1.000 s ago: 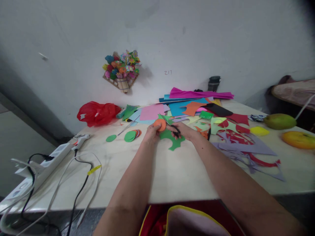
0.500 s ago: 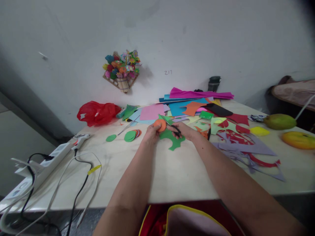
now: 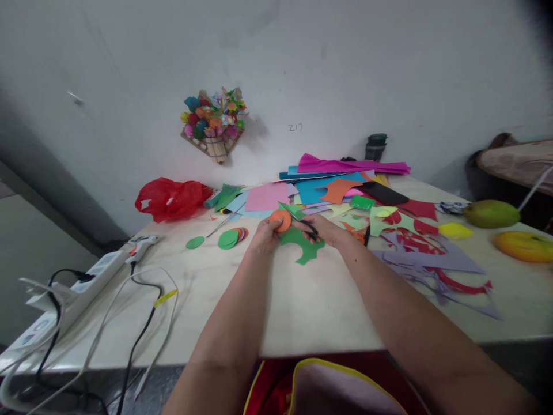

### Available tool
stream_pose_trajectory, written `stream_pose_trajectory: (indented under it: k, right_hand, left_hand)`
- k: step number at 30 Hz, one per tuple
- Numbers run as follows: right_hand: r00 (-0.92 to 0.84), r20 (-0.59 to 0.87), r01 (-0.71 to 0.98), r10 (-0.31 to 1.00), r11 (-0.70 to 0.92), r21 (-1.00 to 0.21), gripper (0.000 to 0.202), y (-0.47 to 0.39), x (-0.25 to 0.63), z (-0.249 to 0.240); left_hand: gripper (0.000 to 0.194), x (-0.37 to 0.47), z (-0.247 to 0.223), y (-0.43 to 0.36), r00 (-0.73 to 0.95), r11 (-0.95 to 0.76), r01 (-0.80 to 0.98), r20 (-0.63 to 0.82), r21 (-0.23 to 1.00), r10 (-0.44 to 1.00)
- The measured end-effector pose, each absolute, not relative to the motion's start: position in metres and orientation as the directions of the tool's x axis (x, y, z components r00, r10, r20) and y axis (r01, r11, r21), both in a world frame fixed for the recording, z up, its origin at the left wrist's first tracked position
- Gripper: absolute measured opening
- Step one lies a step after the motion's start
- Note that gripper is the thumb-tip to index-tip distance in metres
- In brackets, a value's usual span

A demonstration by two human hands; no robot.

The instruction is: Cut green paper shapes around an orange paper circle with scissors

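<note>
My left hand (image 3: 266, 235) pinches an orange paper circle (image 3: 283, 221) against a sheet of green paper (image 3: 302, 245) with curved cut-outs along its edge. In my right hand (image 3: 324, 229) are scissors with black handles (image 3: 309, 229), their blades at the green paper beside the circle. My fingers hide part of the handles. Left of my hands, a green paper circle (image 3: 194, 242) lies alone on the table. Closer to my left hand is a small fanned stack of circles, with a green circle (image 3: 227, 239) on top and orange and purple ones beneath.
Coloured paper sheets, including a pink sheet (image 3: 266, 197), lie behind my hands. Purple and red scraps (image 3: 449, 262) spread on the right, near a yellow mango-like fruit (image 3: 522, 246). A red plastic bag (image 3: 173, 199) and a white power strip (image 3: 69, 297) with cables are on the left.
The green paper beside the orange circle has shifted slightly near the scissor blades. Both hands keep their hold in almost the same place.
</note>
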State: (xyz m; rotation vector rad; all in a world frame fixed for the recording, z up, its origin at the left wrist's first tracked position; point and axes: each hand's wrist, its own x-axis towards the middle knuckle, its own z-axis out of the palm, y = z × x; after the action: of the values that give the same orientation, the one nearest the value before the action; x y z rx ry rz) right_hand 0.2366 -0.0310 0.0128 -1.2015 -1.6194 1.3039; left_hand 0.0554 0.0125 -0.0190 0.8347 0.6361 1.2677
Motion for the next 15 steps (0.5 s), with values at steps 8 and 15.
stream_pose_trajectory:
  k: [8, 15]
  right_hand:
    - [-0.353, -0.018, 0.241, 0.936, 0.072, -0.968, 0.041, -0.0257, 0.2421, 0.0071]
    - [-0.351, -0.013, 0.259, 0.936, 0.084, -0.962, 0.040, -0.0258, 0.2428, 0.0077]
  left_hand:
    - [0.018, 0.0534, -0.0137, 0.0064, 0.222, 0.097, -0.540, 0.030, 0.836, 0.975]
    - [0.018, 0.0536, -0.0117, 0.0036, 0.242, 0.115, -0.515, 0.015, 0.849, 0.970]
